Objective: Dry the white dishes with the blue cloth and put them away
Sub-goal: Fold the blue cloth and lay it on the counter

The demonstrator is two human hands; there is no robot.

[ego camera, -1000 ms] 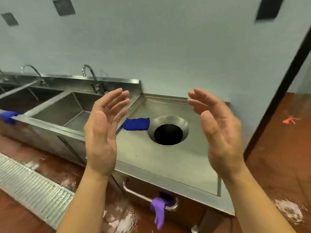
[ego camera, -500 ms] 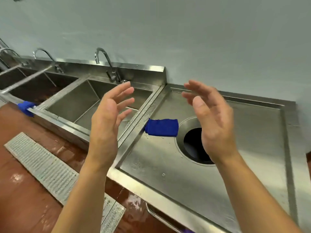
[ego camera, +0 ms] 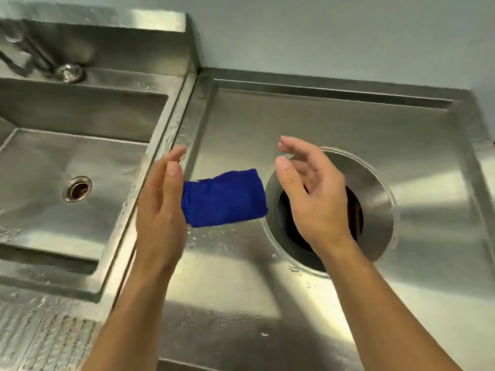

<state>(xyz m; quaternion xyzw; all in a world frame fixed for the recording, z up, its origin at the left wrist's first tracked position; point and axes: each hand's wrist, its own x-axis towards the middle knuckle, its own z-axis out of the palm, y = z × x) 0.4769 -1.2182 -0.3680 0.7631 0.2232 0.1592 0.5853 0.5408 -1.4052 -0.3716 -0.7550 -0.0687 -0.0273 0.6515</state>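
We see both hands raised over a steel counter [ego camera: 348,124], w/ the blue cloth [ego camera: 223,198] between them. The cloth lies folded flat on the counter, its right edge at the rim of the round hole [ego camera: 375,183] and its left edge near the ridge beside the sink [ego camera: 67,162].

Left hand [ego camera: 160,210]: fingers straight and close together, palm turned inward, holding nothing. It overlaps the cloth's left edge from our angle; we can't tell if it touches.

Right hand [ego camera: 313,194]: over the hole, fingers loosely spread and a bit curved, thumb apart, palm facing the cloth, nothing in its grasp, just beside the cloth's right edge.

Water drops [ego camera: 219,239] dot the counter in front of the cloth. The sink has a drain [ego camera: 77,188] in its floor and a blurred tap base [ego camera: 69,72] behind it.
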